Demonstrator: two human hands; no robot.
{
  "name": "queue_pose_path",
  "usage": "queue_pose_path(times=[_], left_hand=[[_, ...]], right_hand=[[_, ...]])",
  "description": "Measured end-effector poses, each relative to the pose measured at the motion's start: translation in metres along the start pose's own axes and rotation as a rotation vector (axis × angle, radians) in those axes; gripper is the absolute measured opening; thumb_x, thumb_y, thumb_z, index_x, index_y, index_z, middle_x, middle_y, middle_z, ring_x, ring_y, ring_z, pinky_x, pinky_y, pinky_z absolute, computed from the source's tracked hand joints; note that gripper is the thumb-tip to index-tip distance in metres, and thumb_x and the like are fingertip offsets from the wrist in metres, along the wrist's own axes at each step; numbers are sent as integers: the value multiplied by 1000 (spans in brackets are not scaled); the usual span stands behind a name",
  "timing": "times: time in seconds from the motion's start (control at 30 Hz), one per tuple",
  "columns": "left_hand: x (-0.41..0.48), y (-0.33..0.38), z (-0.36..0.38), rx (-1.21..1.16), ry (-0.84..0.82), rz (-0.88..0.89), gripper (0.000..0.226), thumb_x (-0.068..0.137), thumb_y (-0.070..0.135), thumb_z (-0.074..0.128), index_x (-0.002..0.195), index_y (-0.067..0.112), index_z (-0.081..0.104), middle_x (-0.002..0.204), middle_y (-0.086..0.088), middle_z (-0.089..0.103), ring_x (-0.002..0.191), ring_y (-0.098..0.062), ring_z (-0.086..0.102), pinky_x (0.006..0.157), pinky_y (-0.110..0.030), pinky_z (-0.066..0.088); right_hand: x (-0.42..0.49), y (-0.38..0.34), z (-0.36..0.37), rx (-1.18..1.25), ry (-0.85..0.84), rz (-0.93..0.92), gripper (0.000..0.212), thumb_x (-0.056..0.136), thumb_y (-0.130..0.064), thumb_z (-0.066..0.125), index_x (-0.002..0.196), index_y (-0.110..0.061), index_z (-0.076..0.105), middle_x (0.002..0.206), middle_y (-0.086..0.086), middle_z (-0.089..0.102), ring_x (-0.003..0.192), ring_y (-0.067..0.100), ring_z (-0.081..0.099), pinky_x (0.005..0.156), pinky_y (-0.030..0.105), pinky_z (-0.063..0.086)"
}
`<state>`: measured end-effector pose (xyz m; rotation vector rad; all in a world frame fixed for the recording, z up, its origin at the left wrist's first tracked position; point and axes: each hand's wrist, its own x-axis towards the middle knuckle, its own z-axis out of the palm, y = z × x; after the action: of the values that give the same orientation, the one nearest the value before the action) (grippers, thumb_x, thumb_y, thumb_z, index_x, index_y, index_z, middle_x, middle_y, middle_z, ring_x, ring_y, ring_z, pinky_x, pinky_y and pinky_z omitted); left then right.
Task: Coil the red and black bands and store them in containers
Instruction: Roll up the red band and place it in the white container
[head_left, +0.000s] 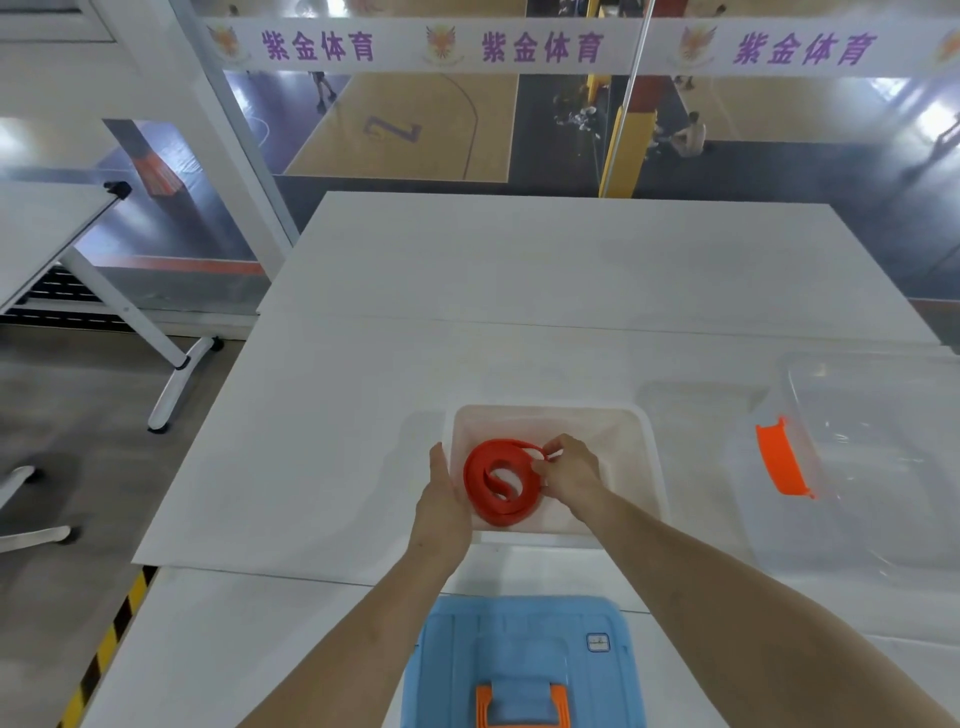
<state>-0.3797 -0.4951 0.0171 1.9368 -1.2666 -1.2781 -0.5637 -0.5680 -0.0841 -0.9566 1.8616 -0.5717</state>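
pinching red band (501, 514) coil, right hand (569, 475), left hand (441, 499), hold unclear

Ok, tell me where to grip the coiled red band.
Best pinch the red band at its right edge, where the loose end lifts off by the right hand. Come from above: the coil lies flat inside the clear bin, whose walls block the sides.

open room over the table's (519, 270) far half; clear container (857, 467) blocks right, blue lid (519, 665) near edge.
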Motion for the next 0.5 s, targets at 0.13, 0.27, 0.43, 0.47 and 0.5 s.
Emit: queue_pose_path(times=[0.13, 0.27, 0.43, 0.47, 0.5], left_hand=[[-1, -4, 0, 63, 39, 106, 28, 114, 30, 16, 130, 47, 31, 87, 14, 51, 79, -3, 50, 88, -28, 35], [-1, -2, 2, 50, 22, 61, 36, 113, 20, 25, 123, 54, 34, 97, 2, 63, 88, -16, 60, 86, -28, 38], [1, -7, -7, 138, -41, -24, 49, 111, 28, 25, 159, 38, 16, 98, 4, 57, 84, -12, 55, 75, -26, 42], [4, -10, -10, 185, -39, -22, 57, 111, 26, 27, 163, 31, 5, 106, 0, 57, 86, -13, 56, 78, -28, 43], [5, -11, -12, 219, -30, -16, 59, 110, 26, 28, 164, 26, 3, 111, -4, 58, 88, -16, 57, 79, -31, 45]], right_hand=[[16, 11, 0, 5, -32, 18, 26, 76, -28, 79, 98, -23, 67, 106, 8, 72, 98, 31, 74, 89, 49, 63], [-4, -6, -7, -45, -65, 9, 40, 82, -31, 73, 119, -15, 68, 109, 7, 72, 98, 29, 74, 90, 46, 63], [-25, -22, -17, -188, -97, -29, 58, 94, -29, 66, 148, -14, 51, 134, 9, 66, 122, 27, 63, 93, 29, 48], [-30, -24, -19, -210, -96, -44, 60, 95, -28, 65, 150, -14, 49, 136, 9, 65, 125, 28, 62, 93, 29, 46], [-34, -25, -21, -235, -91, -64, 58, 96, -28, 64, 150, -14, 50, 136, 9, 65, 126, 28, 61, 94, 28, 45]])
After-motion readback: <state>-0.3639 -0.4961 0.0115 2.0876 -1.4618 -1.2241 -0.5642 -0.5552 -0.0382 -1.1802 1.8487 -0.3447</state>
